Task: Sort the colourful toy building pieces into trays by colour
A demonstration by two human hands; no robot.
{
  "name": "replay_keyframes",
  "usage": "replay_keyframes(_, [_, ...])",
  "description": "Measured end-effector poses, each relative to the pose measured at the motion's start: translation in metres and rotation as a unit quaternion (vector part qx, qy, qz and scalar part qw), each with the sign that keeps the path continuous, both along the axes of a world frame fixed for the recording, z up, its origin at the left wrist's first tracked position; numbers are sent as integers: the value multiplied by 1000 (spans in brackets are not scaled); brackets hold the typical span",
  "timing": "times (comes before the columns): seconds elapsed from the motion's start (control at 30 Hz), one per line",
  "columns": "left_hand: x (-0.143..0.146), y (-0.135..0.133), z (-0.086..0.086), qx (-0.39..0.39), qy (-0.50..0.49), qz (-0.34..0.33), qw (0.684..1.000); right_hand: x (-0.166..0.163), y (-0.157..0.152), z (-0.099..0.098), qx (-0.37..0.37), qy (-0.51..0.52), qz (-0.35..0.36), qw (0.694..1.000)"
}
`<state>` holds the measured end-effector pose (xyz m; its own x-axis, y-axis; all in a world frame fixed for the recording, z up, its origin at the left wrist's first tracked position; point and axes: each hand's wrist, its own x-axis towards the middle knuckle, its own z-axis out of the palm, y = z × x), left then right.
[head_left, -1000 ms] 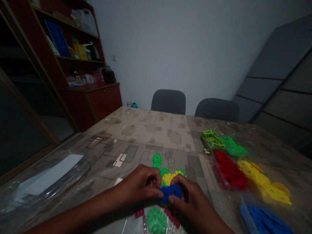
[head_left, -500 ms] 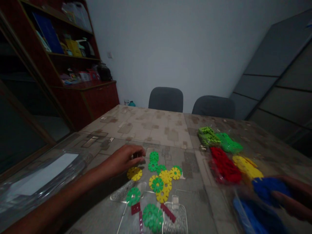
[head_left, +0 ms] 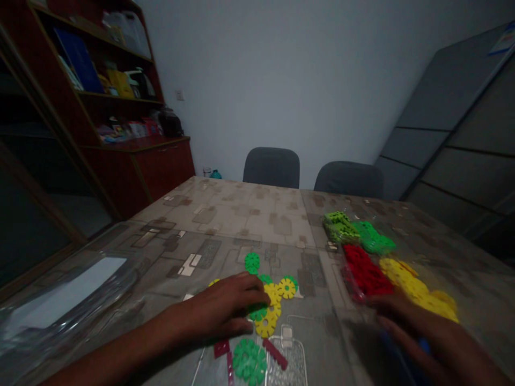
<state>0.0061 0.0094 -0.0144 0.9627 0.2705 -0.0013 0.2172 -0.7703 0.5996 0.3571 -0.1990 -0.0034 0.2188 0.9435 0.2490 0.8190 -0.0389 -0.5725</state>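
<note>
Gear pieces [head_left: 273, 300] under left hand [head_left: 225, 311], grip loose; right hand [head_left: 418, 335] blurred, grip unclear.

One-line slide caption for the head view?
Left hand rests on yellow and green gear pieces on the patterned table; right hand, blurred, is beside bagged colored pieces.

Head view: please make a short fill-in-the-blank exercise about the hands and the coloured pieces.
1. The left hand rests on yellow and ____ gear-shaped pieces.
2. The bag of red pieces lies on the ____.
3. Behind the table stand ____ grey chairs.

Missing words: green; table; two
</note>
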Motion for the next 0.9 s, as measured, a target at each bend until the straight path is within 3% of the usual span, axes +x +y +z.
replay_keyframes(0.07, [0,-2,4,9,17,3,1000,-49,27,-2,-63,-2,71,995])
replay_keyframes(0.17, [-3,3,8,19,6,26,999,-105,67,0,-140,-31,110,984])
replay_keyframes(0.3, [-7,10,6,37,-10,53,998,-142,105,7,-238,-102,85,962])
replay_keyframes(0.53, [-9,36,-9,107,-57,101,988,-142,117,-14,-211,-82,93,970])
replay_keyframes(0.67, [-7,52,-27,98,-50,123,986,-134,117,-24,-204,-56,113,971])
replay_keyframes(0.77, [-3,51,-35,89,8,111,990,-128,121,-26,-199,-27,125,972])
replay_keyframes(0.9, [-1,43,-30,88,18,101,991,-125,122,-28,-189,-9,135,973])
